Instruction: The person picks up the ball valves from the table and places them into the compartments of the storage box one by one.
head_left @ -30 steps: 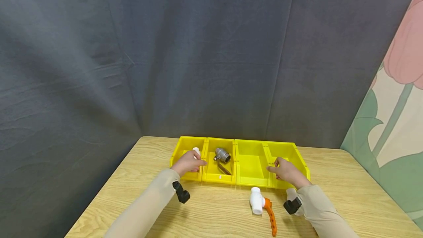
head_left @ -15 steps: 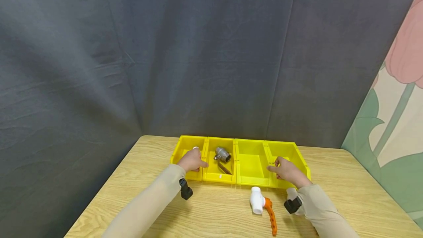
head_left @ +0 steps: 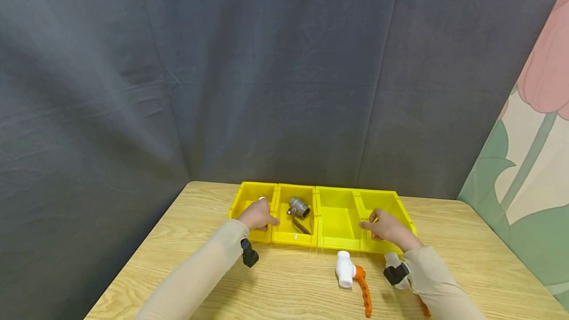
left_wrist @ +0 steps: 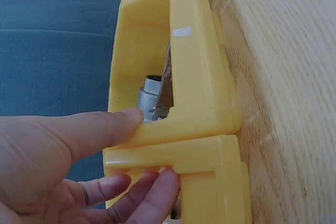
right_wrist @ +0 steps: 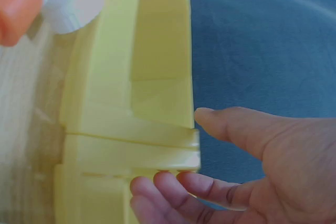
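Four yellow bins (head_left: 339,248) stand side by side in a row on the table. My left hand (head_left: 257,215) grips the walls where the leftmost bin and the second one meet; in the left wrist view the thumb of that hand (left_wrist: 58,156) lies on the second bin's side and the fingers curl inside the leftmost bin. At the walls between the third and fourth bins is my right hand (head_left: 391,228), its thumb and curled fingers on either side of them, as the right wrist view of the hand (right_wrist: 299,156) shows. The second bin holds a grey metal valve (head_left: 299,208).
In front of the bins lies a white valve (head_left: 345,270) with an orange handle (head_left: 365,293). Another pale fitting (head_left: 393,260) lies partly under my right wrist, with an orange piece (head_left: 424,306) by the sleeve. A white part (head_left: 262,198) shows in the leftmost bin.
Compared with a second ago, my left hand and forearm have shifted slightly right, covering more of the white part. My right wrist has moved a little to the right. The bins look almost unmoved.
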`<state>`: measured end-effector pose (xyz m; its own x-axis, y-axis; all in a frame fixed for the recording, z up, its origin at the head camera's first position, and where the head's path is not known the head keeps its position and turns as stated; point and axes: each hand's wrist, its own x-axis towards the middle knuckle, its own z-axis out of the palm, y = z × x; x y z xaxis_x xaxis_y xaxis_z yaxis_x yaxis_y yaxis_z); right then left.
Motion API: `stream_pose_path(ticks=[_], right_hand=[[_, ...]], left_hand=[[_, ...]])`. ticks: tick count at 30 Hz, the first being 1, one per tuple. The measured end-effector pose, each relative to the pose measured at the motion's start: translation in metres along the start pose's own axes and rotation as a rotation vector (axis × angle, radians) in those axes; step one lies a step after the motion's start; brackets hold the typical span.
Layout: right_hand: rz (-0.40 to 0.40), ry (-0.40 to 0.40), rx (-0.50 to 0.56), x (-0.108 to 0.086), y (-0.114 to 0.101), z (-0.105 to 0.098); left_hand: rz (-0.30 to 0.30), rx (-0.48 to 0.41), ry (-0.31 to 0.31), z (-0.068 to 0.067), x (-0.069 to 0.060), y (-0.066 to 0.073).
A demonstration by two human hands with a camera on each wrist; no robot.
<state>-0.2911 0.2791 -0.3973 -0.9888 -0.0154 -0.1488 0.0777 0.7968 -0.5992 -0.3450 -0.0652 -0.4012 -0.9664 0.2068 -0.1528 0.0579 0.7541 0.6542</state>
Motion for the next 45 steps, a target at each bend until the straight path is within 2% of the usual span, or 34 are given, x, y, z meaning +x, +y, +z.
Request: stream_pose_path(ticks=[8, 14, 19, 23, 27, 33, 37, 42, 45], right_hand=[[-0.054, 0.022, 0.002, -0.012, -0.009, -0.012], [-0.106, 0.034, 0.02, -0.025, -0.019, -0.012], [-0.16, 0.01, 0.076, -0.035, -0.021, -0.001], [-0.19, -0.06, 0.149, -0.039, -0.018, 0.01], [-0.259, -0.119, 0.18, -0.041, -0.013, 0.022], [-0.374, -0.116, 0.196, -0.042, -0.006, 0.035], [-0.371, -0.122, 0.217, -0.044, -0.004, 0.041], [-0.336, -0.195, 0.283, -0.046, -0.001, 0.049], [-0.338, -0.228, 0.285, -0.046, 0.002, 0.053]], left_hand=[[-0.001, -0.006, -0.004, -0.002, -0.002, 0.002], [-0.01, -0.004, -0.006, -0.001, -0.002, 0.004], [-0.017, -0.012, -0.005, -0.001, -0.002, 0.004], [-0.011, -0.012, -0.004, -0.001, -0.002, 0.004], [-0.012, -0.013, -0.004, 0.0, -0.001, 0.003], [-0.003, -0.02, -0.007, 0.0, -0.001, 0.003], [-0.006, -0.025, -0.005, 0.0, -0.002, 0.004], [-0.01, -0.029, -0.002, -0.001, -0.003, 0.004], [-0.003, -0.027, -0.007, 0.0, -0.004, 0.003]])
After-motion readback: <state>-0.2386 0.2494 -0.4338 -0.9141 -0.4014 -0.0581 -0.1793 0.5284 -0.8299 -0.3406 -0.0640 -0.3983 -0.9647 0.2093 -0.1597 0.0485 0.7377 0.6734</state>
